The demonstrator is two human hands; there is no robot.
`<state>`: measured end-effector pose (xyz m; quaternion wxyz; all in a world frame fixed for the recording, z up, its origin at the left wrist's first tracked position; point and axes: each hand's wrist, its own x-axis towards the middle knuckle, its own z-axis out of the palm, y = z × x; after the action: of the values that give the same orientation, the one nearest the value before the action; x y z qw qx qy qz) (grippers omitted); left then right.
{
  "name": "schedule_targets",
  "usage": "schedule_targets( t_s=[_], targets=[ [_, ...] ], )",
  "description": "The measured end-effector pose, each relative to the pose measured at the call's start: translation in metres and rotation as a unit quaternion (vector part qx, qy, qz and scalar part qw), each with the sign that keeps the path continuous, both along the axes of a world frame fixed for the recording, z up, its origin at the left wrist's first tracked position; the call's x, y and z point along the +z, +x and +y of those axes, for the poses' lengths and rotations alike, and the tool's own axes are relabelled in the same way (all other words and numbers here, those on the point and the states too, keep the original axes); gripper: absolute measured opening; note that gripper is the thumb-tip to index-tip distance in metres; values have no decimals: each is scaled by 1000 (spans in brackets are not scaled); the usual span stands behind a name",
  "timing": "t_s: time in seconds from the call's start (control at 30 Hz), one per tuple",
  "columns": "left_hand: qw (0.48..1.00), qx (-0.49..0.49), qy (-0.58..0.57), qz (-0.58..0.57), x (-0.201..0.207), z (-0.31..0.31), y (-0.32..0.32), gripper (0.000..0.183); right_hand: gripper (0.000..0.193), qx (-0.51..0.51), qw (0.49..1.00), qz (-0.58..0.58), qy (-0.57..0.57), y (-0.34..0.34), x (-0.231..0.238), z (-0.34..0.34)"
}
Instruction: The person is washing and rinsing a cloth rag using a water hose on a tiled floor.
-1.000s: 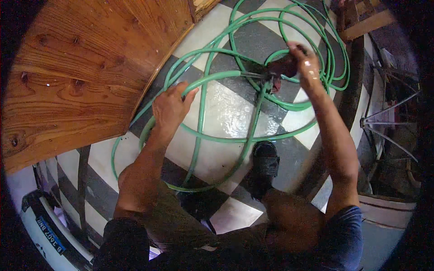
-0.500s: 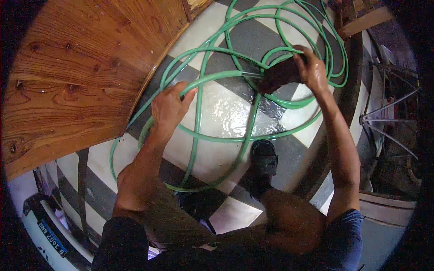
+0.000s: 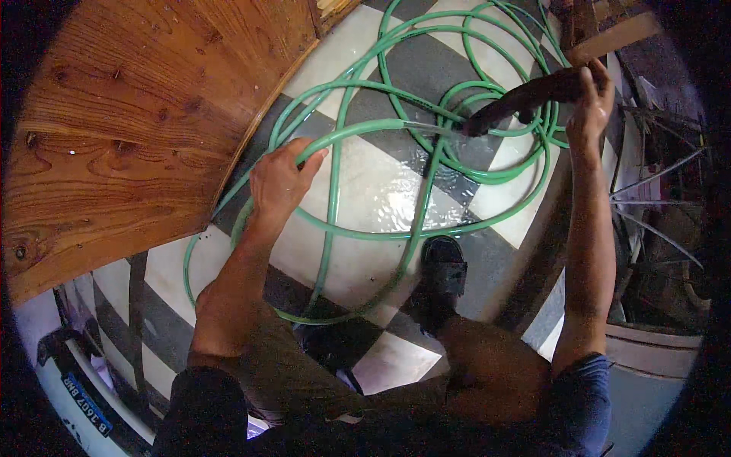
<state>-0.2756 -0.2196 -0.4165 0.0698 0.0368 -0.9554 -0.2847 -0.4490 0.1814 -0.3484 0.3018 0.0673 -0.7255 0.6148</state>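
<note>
My left hand (image 3: 280,180) is closed round a green garden hose (image 3: 343,133) near its end, and water streams from the end toward the right. A dark, limp cloth (image 3: 525,99) hangs stretched from my right hand (image 3: 592,107), which grips its far right end by the fingers. The cloth's lower left tip is where the water jet lands, just above the wet tiles. Loops of the same hose lie coiled on the floor beneath and beyond both hands.
The checkered black and white tile floor (image 3: 365,179) is wet and shiny. A wooden panel (image 3: 152,129) stands on the left. My sandalled foot (image 3: 444,266) is planted on the tiles. Metal rods (image 3: 655,202) are at the right, beside a dark raised edge.
My right hand has moved right and away from me, drawing the bunched cloth out into a long strip. My left hand keeps the hose almost in place, with water still flowing.
</note>
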Motion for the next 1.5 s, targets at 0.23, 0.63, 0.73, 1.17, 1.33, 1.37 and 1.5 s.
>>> schedule_targets(
  t_s=[0.23,0.63,0.73,1.17,1.33,1.37,1.5],
  targets=[
    [999,-5,-4,52,-8,-1,2,24,41,67,964,-81,246,35,-7,-39],
    [997,59,-41,-18,2,2,-2,32,50,518,615,-198,561,105,-165,-112],
    [996,67,-39,-34,4,0,1,33,32,367,664,-230,610,82,-169,-80],
    [999,30,13,-41,11,-4,6,29,37,133,622,-135,759,51,-204,-62],
    [995,9,86,-49,8,-5,9,25,29,289,598,-242,708,39,-177,-60],
    [995,9,88,-49,7,-4,9,25,28,363,638,-236,637,36,-175,-52],
    [1000,-2,26,6,0,-4,11,26,33,269,825,-474,152,43,-135,-74]
  ],
)
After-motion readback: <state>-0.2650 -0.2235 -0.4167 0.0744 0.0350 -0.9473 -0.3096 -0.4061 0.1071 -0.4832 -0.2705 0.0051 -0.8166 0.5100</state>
